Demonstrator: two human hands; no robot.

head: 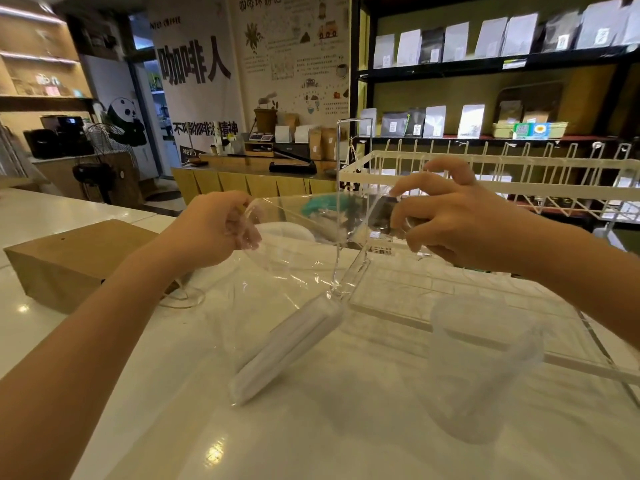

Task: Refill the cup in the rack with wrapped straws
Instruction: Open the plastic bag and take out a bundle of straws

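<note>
Brown paper bag on white counter; pouches on dark shelves.

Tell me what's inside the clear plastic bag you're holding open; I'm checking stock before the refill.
A bundle of white wrapped straws lies at the bottom of the clear bag, which the left hand and right hand pull open. Their number can't be judged; only the outer ones show.

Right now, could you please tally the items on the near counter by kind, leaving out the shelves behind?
Clear plastic bag holding wrapped straws, pinched by the left hand and right hand: 1
Translucent plastic cup: 1
Brown paper bag: 1
White wire rack: 1
Total: 4
</note>
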